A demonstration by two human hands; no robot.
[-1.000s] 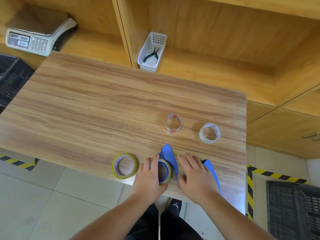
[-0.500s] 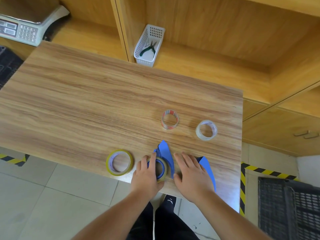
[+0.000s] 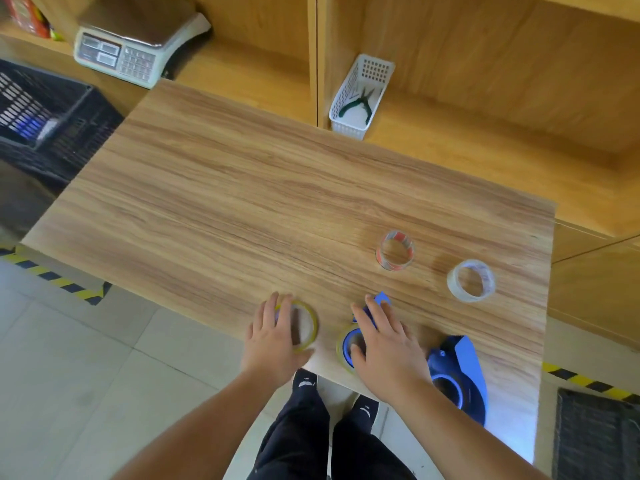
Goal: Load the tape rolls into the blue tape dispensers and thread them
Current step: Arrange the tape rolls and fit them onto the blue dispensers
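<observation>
Head view: left hand point(image 3: 273, 344) lies flat, fingers spread over the yellow tape roll point(image 3: 304, 325), not clamped. Right hand point(image 3: 384, 344) fingers splayed on the loaded blue dispenser point(image 3: 375, 304); second blue dispenser point(image 3: 460, 372) just right of its wrist. Two clear rolls point(image 3: 394, 251) beyond the fingertips.

Bare forearms, black trousers point(image 3: 301, 441), black shoes point(image 3: 304, 383)

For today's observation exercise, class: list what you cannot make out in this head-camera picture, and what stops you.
- Loaded blue dispenser, head view: mostly covered by the right hand, so any threading is hidden.
- Yellow tape roll: its left part lies under the left hand; the grip is unclear.
- Second blue dispenser: partly behind the right forearm.
- Scale display: too small to read.
</observation>
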